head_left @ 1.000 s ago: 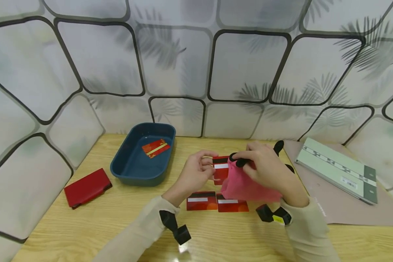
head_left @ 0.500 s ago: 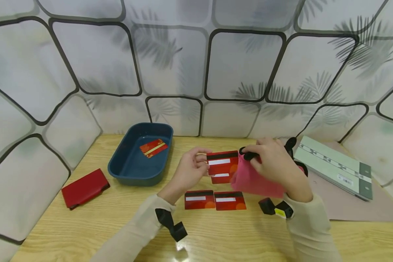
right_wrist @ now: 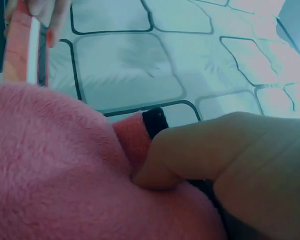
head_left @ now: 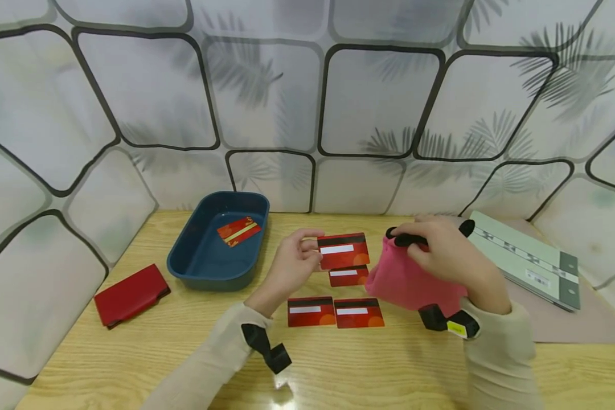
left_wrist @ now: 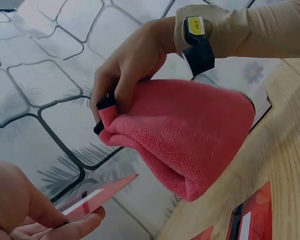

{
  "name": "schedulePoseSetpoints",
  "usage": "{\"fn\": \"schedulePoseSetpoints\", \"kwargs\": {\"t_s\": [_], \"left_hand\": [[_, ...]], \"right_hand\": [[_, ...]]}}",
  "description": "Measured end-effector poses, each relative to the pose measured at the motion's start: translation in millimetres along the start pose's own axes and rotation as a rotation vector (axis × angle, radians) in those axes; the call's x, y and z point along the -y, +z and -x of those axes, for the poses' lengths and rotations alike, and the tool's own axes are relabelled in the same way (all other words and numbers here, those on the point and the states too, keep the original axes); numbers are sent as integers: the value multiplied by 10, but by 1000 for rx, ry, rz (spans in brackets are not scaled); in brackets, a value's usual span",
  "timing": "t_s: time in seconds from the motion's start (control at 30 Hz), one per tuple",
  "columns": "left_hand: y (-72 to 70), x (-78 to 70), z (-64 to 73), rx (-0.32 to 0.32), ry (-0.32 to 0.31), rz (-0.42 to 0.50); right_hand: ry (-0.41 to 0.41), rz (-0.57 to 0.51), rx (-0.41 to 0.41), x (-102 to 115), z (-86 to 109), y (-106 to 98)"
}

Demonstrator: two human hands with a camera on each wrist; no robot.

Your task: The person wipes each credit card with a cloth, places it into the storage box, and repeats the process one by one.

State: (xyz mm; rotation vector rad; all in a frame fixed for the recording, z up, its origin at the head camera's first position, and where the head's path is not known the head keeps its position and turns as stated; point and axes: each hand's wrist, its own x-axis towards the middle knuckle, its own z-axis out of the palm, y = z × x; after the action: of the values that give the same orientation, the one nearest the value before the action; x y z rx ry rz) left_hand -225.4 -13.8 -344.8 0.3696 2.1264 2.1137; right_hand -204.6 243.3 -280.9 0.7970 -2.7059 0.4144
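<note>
My left hand (head_left: pixel 290 266) pinches a red card (head_left: pixel 344 250) with a black stripe and a white strip, held above the table. In the left wrist view its fingers hold the card (left_wrist: pixel 97 199) by one end. Over to the right, my right hand (head_left: pixel 443 250) grips a pink fluffy cloth (head_left: pixel 412 279) with black edging, bunched and hanging apart from the card. The right wrist view has the thumb pressed into the cloth (right_wrist: pixel 65 165). A similar card (head_left: pixel 349 277) lies on the table, partly hidden behind the held one. Two more, a left card (head_left: pixel 311 319) and a right card (head_left: pixel 360 320), lie side by side nearer me.
A dark blue basin (head_left: pixel 176 265) stands at the back left, with a red and gold card (head_left: pixel 239 231) inside. Left of it lies a red wallet (head_left: pixel 132 296). At the right, a pale green book (head_left: pixel 528 262) rests on a pinkish-beige sheet (head_left: pixel 574 329).
My right hand has moved right with the cloth, away from the held card. My left hand has shifted slightly left and up, and the card lying behind shows more fully.
</note>
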Motion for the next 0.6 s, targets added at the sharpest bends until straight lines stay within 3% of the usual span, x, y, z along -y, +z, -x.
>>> {"fn": "schedulePoseSetpoints", "kwargs": {"t_s": [0.13,0.33,0.5,0.6], "left_hand": [[-1,7,-5,23,-16,41],[21,11,14,50,-31,103],[50,24,26,44,37,94],[73,28,45,61,66,85]], "right_hand": [[-29,-30,1,10,21,-21],[-74,-110,96,122,24,-5],[-107,-126,192,257,10,1],[-139,-114,190,319,-12,37]]}}
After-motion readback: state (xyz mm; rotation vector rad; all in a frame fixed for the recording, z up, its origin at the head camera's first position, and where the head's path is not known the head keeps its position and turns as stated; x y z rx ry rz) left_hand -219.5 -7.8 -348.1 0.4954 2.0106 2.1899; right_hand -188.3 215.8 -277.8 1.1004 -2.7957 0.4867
